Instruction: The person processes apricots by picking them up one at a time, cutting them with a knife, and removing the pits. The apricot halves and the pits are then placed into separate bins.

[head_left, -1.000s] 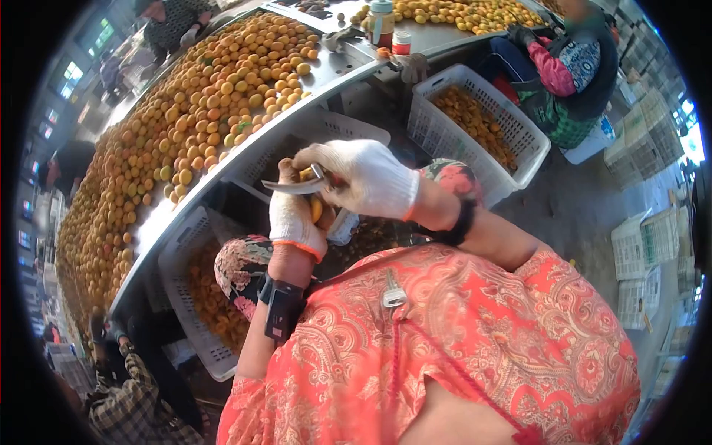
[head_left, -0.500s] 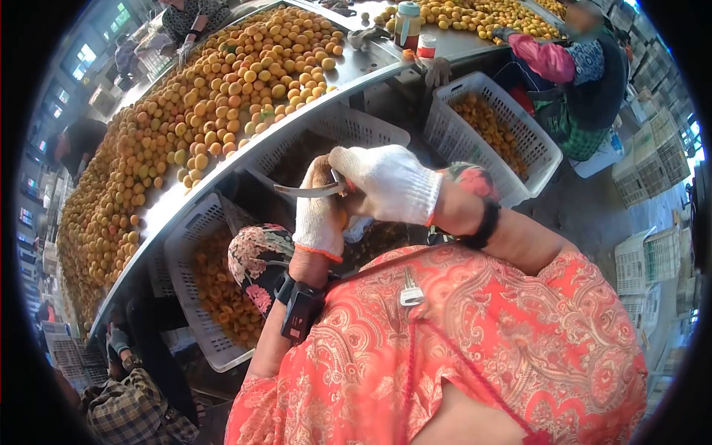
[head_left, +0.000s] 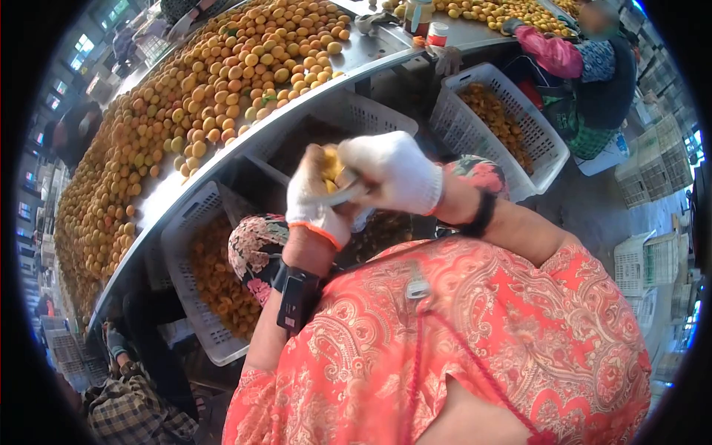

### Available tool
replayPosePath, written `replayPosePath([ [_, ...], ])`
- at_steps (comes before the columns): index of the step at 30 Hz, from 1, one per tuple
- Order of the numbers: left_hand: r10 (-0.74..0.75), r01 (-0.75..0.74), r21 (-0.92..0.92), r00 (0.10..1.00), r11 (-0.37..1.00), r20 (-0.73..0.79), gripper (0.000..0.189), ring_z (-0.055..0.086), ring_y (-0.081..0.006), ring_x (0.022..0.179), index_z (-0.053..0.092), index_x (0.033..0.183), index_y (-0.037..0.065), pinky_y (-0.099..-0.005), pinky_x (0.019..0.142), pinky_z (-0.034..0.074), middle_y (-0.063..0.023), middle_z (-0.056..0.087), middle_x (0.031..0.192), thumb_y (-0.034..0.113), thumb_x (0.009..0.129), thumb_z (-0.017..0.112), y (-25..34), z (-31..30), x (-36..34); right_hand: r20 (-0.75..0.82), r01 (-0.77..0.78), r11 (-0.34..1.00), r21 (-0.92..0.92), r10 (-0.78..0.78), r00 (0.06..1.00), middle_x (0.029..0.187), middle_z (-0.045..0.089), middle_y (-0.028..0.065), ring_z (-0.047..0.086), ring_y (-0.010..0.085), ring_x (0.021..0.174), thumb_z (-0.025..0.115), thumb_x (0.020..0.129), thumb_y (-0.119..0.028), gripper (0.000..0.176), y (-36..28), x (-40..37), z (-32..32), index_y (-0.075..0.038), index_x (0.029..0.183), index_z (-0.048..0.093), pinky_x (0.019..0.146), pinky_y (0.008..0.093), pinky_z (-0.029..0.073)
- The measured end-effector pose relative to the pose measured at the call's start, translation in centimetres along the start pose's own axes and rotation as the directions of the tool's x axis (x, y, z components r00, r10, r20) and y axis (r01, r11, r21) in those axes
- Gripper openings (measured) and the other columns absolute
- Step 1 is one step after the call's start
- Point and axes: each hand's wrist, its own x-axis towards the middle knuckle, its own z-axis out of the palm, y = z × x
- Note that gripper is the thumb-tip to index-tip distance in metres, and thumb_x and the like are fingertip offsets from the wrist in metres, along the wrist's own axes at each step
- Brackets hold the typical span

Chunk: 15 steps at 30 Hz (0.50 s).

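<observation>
My left hand (head_left: 315,194), in a white glove with an orange cuff, is wrapped round a yellow-orange apricot (head_left: 330,169). Against it is my right hand (head_left: 389,172), also gloved in white, closed on a small curved knife (head_left: 335,197). The blade is blurred and lies across the front of the left glove, close to the fruit. Both hands meet above my lap, over a crate. The undersides of the fingers are hidden.
A metal table (head_left: 363,55) heaped with whole apricots curves along the front. White crates (head_left: 211,326) of halved fruit stand at the left and right (head_left: 545,167). A person in pink sleeves (head_left: 549,52) sits at the upper right. A bottle (head_left: 417,16) stands on the table.
Yellow fruit now shows between my hands, where it was mostly hidden before. The knife has shifted right and lower, and my right glove has moved slightly. The whole view has shifted a little.
</observation>
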Motion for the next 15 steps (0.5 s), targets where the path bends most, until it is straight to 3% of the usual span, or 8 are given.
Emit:
replayPosePath([
  [3, 0.107, -0.099, 0.051, 0.979, 0.994, -0.176, 0.032, 0.046, -0.0111, 0.046, 0.063, 0.093, 0.013, -0.0233, 0.038, 0.031, -0.0023, 0.059, 0.069, 0.044, 0.097, 0.055, 4.5, -1.4, -0.1, -0.190, -0.214, 0.950, 0.226, 0.259, 0.947, 0.072, 0.060, 0.0161, 0.065, 0.0339, 0.067, 0.071, 0.079, -0.025, 0.025, 2.3, -0.5, 1.6, -0.006, 0.086, 0.056, 0.061, 0.0383, 0.051],
  [5, 0.329, -0.297, 0.187, 0.927, 0.937, -0.181, 0.033, 0.046, -0.0091, 0.047, 0.063, 0.094, 0.012, -0.0208, 0.039, 0.029, -0.0037, 0.060, 0.071, 0.044, 0.098, 0.054, 7.6, -5.1, 0.0, -0.028, -0.482, 0.874, 0.061, 0.484, 0.875, 0.076, 0.064, 0.0173, 0.067, 0.0362, 0.073, 0.072, 0.080, -0.028, 0.030, 3.5, -0.2, 0.7, -0.005, 0.090, 0.057, 0.065, 0.0407, 0.052],
  [7, 0.469, -0.402, 0.243, 0.789, 0.883, -0.397, 0.032, 0.046, -0.0086, 0.047, 0.063, 0.094, 0.011, -0.0204, 0.038, 0.029, -0.0042, 0.060, 0.072, 0.042, 0.098, 0.055, 10.8, -7.4, -1.1, 0.081, -0.577, 0.808, -0.120, 0.587, 0.805, 0.082, 0.067, 0.0194, 0.067, 0.0386, 0.083, 0.071, 0.081, -0.030, 0.033, 6.5, -1.5, 1.5, -0.003, 0.096, 0.058, 0.073, 0.0448, 0.052],
  [9, 0.636, -0.453, 0.465, 0.662, 0.761, -0.396, 0.028, 0.048, -0.0078, 0.048, 0.063, 0.093, 0.011, -0.0197, 0.037, 0.027, -0.0038, 0.060, 0.072, 0.038, 0.098, 0.055, 13.8, -13.0, -2.2, 0.154, -0.640, 0.752, -0.158, 0.659, 0.736, 0.092, 0.069, 0.0221, 0.066, 0.0407, 0.092, 0.068, 0.081, -0.026, 0.034, 8.6, -2.8, 2.5, -0.002, 0.103, 0.059, 0.081, 0.0470, 0.051],
  [11, 0.725, -0.367, 0.672, 0.576, 0.643, -0.378, 0.029, 0.055, -0.0131, 0.055, 0.064, 0.099, 0.008, -0.0250, 0.044, 0.039, -0.0043, 0.060, 0.072, 0.036, 0.097, 0.056, 16.7, -17.8, -3.4, 0.170, -0.629, 0.769, -0.116, 0.639, 0.750, 0.095, 0.069, 0.0215, 0.066, 0.0402, 0.093, 0.065, 0.085, -0.027, 0.032, 10.0, -4.0, 3.4, -0.003, 0.106, 0.059, 0.081, 0.0458, 0.051],
  [13, 0.847, -0.003, 0.965, 0.480, 0.262, -0.228, 0.038, 0.064, -0.0224, 0.074, 0.064, 0.108, 0.003, -0.0339, 0.065, 0.050, -0.0099, 0.065, 0.081, 0.037, 0.095, 0.057, 20.9, -27.4, -2.2, 0.203, -0.631, 0.775, -0.040, 0.625, 0.754, 0.095, 0.069, 0.0216, 0.066, 0.0401, 0.094, 0.064, 0.088, -0.028, 0.031, 10.0, -4.0, 3.8, -0.004, 0.106, 0.059, 0.082, 0.0451, 0.051],
  [14, 0.817, 0.436, 0.895, 0.479, 0.095, -0.320, 0.045, 0.064, -0.0261, 0.093, 0.062, 0.116, -0.002, -0.0367, 0.087, 0.048, -0.0163, 0.069, 0.098, 0.037, 0.093, 0.060, 21.9, -25.1, -3.0, 0.226, -0.629, 0.777, 0.026, 0.608, 0.761, 0.096, 0.069, 0.0217, 0.065, 0.0401, 0.095, 0.062, 0.090, -0.028, 0.030, 10.0, -3.8, 4.0, -0.004, 0.107, 0.060, 0.082, 0.0444, 0.050],
  [15, 0.879, 0.494, 0.869, 0.426, -0.028, -0.214, 0.047, 0.063, -0.0230, 0.099, 0.061, 0.120, -0.004, -0.0346, 0.088, 0.047, -0.0193, 0.068, 0.109, 0.035, 0.092, 0.061, 22.3, -24.3, -2.7, 0.223, -0.632, 0.775, 0.031, 0.611, 0.760, 0.096, 0.069, 0.0217, 0.065, 0.0401, 0.095, 0.062, 0.090, -0.028, 0.030, 9.8, -3.6, 4.2, -0.004, 0.107, 0.060, 0.082, 0.0444, 0.050],
])
